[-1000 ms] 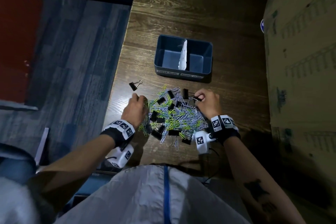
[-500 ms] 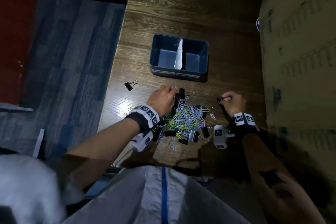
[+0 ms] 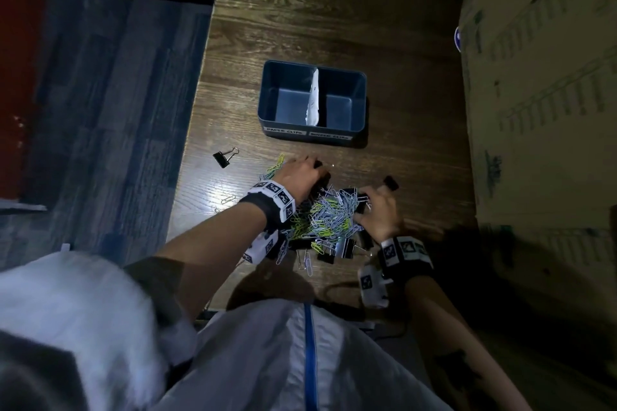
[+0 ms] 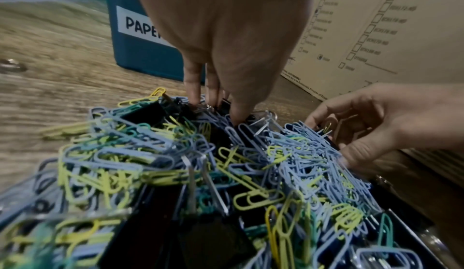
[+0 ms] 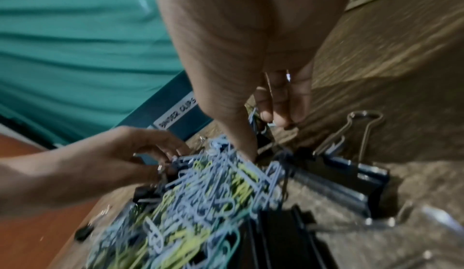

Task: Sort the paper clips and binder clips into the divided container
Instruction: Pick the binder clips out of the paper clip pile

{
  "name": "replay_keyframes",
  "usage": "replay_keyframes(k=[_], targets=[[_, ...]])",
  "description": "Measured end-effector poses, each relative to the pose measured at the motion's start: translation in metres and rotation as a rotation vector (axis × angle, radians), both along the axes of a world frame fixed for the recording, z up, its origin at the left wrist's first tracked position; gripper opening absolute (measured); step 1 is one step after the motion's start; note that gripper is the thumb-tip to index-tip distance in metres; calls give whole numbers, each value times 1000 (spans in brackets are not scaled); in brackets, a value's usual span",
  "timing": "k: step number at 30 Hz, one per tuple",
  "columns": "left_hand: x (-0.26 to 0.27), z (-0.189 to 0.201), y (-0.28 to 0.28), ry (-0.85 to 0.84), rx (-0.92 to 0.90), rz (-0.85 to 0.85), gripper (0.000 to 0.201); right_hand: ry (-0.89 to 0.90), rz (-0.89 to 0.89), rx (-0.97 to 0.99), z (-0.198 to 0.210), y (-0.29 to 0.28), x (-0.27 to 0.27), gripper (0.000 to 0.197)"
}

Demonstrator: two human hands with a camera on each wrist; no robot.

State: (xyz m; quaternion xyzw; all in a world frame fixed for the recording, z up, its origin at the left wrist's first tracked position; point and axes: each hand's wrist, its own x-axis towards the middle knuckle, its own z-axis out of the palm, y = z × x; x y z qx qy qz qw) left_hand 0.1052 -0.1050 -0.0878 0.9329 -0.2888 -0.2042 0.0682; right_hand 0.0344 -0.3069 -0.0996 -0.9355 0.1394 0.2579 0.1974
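A mixed pile of blue, yellow and green paper clips and black binder clips (image 3: 330, 217) lies on the wooden table in front of the blue divided container (image 3: 340, 69). A white divider (image 3: 314, 97) splits the container in two; both halves look empty. My left hand (image 3: 300, 173) reaches over the pile's far left edge, its fairly straight fingertips (image 4: 193, 92) pressed among black binder clips. My right hand (image 3: 377, 210) straddles the pile's right edge. Its thumb (image 5: 246, 146) digs into the clips and its fingers curve beyond; any pinch is hidden. A binder clip (image 3: 391, 183) lies at its fingertips.
One black binder clip (image 3: 223, 158) lies apart at the left, near the table's edge, with a loose paper clip (image 3: 227, 200) closer in. A tall cardboard box (image 3: 541, 110) walls off the right side. Larger binder clips (image 5: 351, 166) sit at the pile's near right.
Half a second ago my right hand was out to the right, holding a binder clip; it has come back to the pile. My left hand has moved further along the pile's far edge.
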Motion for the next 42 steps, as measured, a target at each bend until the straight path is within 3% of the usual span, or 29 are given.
replay_keyframes(k=[4, 11, 15, 19, 23, 27, 35, 39, 42], targets=[[-7, 0, 10, -51, -34, 91, 53, -98, 15, -4, 2, 6, 0, 47], [-16, 1, 27, 50, -264, 241, 41, -193, -8, 86, 11, 12, 2, 49], [-19, 6, 45, -20, -347, 301, 32, -199, -43, 164, 27, 9, 8, 49], [-23, 15, 75, -72, -448, 379, 27, -249, -64, 185, 49, -4, 13, 31], [-33, 17, 116, -119, -415, 487, 32, -284, -43, 236, 62, -17, 17, 31], [-43, 11, 154, -152, -381, 670, 27, -290, -194, 293, 69, -30, 21, 32], [-43, -21, 193, 62, -279, 990, 29, -278, -302, 350, 72, -37, 25, 32], [-45, -24, 188, 73, -350, 1032, 24, -301, -364, 233, 62, -39, 26, 31], [-50, -17, 182, 54, -267, 989, 30, -300, -459, 80, 47, -57, 24, 28]])
